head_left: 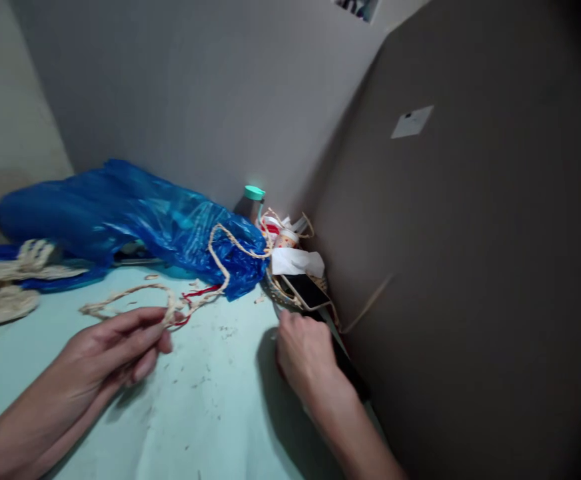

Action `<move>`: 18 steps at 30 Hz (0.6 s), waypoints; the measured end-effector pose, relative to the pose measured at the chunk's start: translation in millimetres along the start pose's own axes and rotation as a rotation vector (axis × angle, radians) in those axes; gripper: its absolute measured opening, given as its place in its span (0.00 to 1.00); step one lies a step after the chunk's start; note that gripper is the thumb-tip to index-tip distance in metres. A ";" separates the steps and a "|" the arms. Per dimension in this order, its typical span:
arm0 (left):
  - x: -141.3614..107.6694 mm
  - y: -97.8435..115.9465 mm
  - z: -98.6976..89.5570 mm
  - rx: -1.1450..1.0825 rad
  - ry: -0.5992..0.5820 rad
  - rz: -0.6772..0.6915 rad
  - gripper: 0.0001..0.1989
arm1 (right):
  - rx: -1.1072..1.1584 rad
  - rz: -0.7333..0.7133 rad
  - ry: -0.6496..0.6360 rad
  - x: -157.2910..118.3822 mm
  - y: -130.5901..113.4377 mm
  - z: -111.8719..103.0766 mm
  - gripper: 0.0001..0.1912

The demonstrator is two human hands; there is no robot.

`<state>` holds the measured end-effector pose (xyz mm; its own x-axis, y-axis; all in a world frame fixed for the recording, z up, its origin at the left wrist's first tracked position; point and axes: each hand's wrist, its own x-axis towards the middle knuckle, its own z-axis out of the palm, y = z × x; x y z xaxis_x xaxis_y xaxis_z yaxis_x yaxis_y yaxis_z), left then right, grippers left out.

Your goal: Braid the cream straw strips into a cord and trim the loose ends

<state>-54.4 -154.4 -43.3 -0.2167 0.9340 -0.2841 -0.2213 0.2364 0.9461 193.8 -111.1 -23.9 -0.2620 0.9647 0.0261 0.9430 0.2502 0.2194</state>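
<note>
My left hand (120,350) pinches a beige braided cord (173,310) between thumb and fingers. One loop of the cord spreads left over the table, and a red thread (203,291) lies along it. From there the cord runs up across a blue plastic bag (145,207). My right hand (305,347) is closed beside the wall, knuckles upward; whatever its fingers grip is hidden beneath it. Just beyond it a phone (308,291) with a dark screen leans on a round basket (273,290), partly under a white paper (298,262).
A bottle with a turquoise cap (254,193) stands behind the basket. Pale bundled strips of material (8,283) lie at the left. The grey partition (460,267) rises close along the right side. Small scraps are scattered on the light-green table (210,413).
</note>
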 end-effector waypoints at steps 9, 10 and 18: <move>-15.5 21.3 3.7 -0.156 -0.117 0.202 0.15 | 0.020 -0.119 -0.081 0.4 9.9 23.7 0.11; -16.9 21.4 3.3 -0.167 -0.132 0.203 0.15 | 0.073 -0.162 -0.079 -0.7 9.7 21.9 0.09; -22.4 25.7 2.6 -0.182 -0.237 0.214 0.02 | 0.823 -0.357 -0.117 -16.6 21.1 -4.8 0.07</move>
<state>-52.8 -168.5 -12.3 -0.0545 0.9983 -0.0189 -0.3649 -0.0022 0.9311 217.1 -122.3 -15.0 -0.5868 0.8095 -0.0194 0.6702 0.4721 -0.5727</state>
